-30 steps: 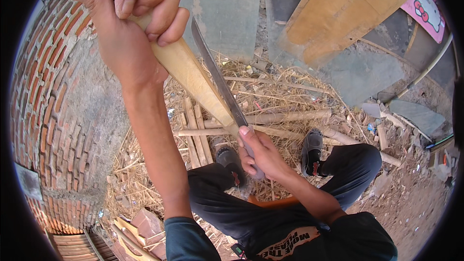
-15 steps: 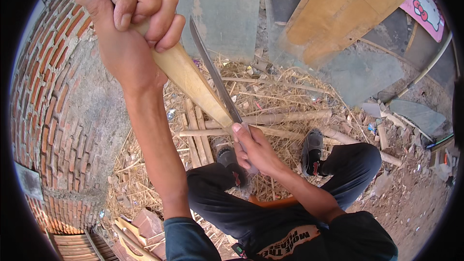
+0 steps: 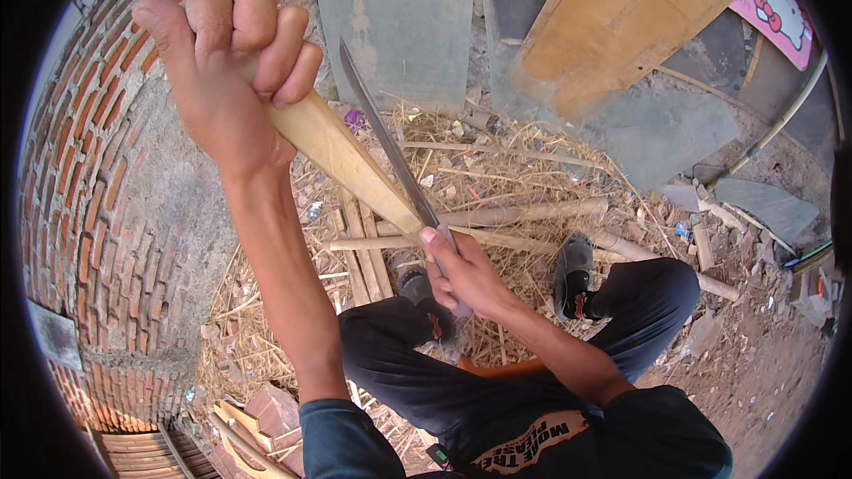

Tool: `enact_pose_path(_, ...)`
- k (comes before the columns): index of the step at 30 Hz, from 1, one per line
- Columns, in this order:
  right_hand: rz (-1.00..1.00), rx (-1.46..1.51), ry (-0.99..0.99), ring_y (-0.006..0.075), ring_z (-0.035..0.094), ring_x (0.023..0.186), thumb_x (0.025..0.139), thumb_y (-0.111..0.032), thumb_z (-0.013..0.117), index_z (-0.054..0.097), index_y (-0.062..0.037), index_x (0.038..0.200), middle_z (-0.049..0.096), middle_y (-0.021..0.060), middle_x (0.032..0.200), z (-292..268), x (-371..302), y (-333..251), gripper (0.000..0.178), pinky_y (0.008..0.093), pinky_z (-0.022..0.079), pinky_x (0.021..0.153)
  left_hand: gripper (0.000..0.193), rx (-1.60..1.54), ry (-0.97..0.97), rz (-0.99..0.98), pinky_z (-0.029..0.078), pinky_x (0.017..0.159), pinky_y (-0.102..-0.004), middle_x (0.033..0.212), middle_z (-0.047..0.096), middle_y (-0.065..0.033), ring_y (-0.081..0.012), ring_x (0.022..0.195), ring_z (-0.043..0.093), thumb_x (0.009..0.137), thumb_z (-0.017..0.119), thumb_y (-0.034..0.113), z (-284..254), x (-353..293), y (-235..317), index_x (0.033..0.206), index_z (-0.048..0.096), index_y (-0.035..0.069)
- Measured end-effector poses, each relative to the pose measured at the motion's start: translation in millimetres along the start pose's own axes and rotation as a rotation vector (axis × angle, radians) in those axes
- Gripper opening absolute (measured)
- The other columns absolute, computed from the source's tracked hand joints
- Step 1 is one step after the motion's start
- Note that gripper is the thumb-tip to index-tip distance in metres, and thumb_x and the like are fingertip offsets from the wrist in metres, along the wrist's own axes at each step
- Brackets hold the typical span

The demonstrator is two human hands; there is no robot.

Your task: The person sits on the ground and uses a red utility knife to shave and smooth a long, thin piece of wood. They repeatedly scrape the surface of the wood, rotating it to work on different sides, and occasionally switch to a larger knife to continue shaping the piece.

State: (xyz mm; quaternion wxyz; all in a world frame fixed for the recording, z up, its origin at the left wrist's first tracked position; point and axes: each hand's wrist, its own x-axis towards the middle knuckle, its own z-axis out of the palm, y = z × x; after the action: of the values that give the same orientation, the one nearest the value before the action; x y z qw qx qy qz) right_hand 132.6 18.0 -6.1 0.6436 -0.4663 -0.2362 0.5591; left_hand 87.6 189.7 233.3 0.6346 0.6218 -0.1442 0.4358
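Observation:
My left hand [image 3: 232, 66], raised at the upper left, is closed around the upper end of a pale flat strip of wood or bamboo [image 3: 344, 153]. The strip slants down toward my right hand [image 3: 461, 270], which grips the handle of a long knife [image 3: 382, 131]. The dark blade points up and away, running beside the strip with a narrow gap that closes near the handle. My right thumb presses close to where the strip's lower end and the knife meet. Whether those fingers also touch the strip, I cannot tell.
A brick wall [image 3: 106, 186] stands on the left. Bamboo poles [image 3: 524, 213], pale slats [image 3: 362, 248] and dry straw lie between my feet. Grey sheets [image 3: 395, 27], a brown board [image 3: 612, 27] and a pink picture panel [image 3: 777, 13] are beyond. My legs and an orange seat edge [image 3: 501, 368] are nearer.
My left hand has shifted slightly left and down with the strip. The knife and my right hand have barely moved, the blade tip leaning a little further left.

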Motion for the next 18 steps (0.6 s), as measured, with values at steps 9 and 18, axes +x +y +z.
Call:
enact_pose_path(9,0.085,0.013,0.045,0.0108,0.044,0.044,0.115,-0.042,0.052,0.047,-0.0079,0.092,0.042,-0.0016,0.061,-15.0,1.1,35.8,0.041,0.0296,0.035,0.041,0.057,0.008,-0.022,0.065,0.02,0.04,-0.0207,0.071,0.029,0.006,-0.0049,0.052,0.022,0.115,0.041,0.058,5.1,-6.3,-3.2,0.073,0.037,0.019)
enact_pose_path(18,-0.088,-0.103,-0.001,0.011,0.05,0.042,0.108,-0.017,0.062,0.051,-0.0024,0.095,0.048,-0.0001,0.062,9.4,-6.3,3.9,0.023,0.0311,0.038,0.039,0.064,0.11,0.096,0.007,0.02,0.042,-0.02,0.071,0.029,0.0055,-0.0047,0.051,0.025,0.108,0.037,0.076,-2.3,-11.0,9.7,0.079,0.032,0.019)
